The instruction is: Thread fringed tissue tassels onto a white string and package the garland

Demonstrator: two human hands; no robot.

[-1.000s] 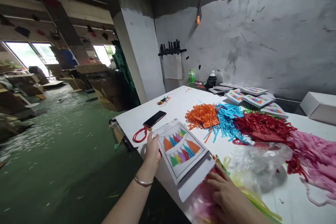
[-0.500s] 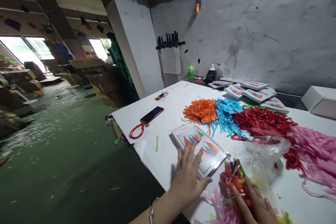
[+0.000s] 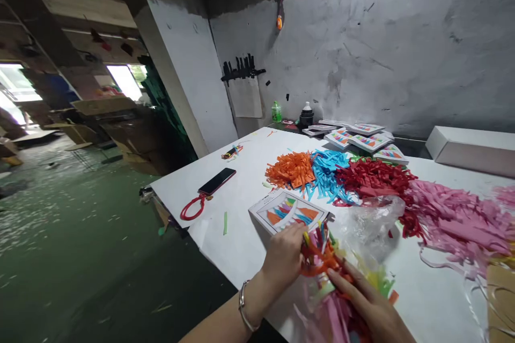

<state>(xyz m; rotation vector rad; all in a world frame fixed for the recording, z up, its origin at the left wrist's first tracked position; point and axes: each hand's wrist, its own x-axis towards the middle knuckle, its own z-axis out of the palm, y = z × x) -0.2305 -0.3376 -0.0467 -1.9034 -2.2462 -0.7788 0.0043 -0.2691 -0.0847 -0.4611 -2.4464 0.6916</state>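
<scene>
A bundle of multicoloured paper tassels (image 3: pixel 322 257), with orange, yellow and blue at its top and pink strips below, is between my hands at the table's near edge. My left hand (image 3: pixel 284 254) is closed at the bundle's left side; its fingertips are hidden. From the right, my right hand (image 3: pixel 364 295) grips the same bundle, its fingers lying across the orange strips. Just beyond my left hand lies a flat box (image 3: pixel 287 209) with a colourful tassel picture on it. A crumpled clear plastic bag (image 3: pixel 370 228) rests right of the bundle, with yellow and green strips beside it.
Heaps of orange (image 3: pixel 290 170), blue (image 3: pixel 330 171), red (image 3: pixel 376 178) and pink strips (image 3: pixel 454 211) spread across the white table (image 3: pixel 241 257). Several picture boxes (image 3: pixel 368 142) are piled behind. A phone (image 3: pixel 217 181) with a red cord lies left; a long white box (image 3: pixel 475 150) stands right.
My left hand has left the picture box, moved right and closed at the tassel bundle. The bundle has shifted left, with my right hand still on it. The view has turned right.
</scene>
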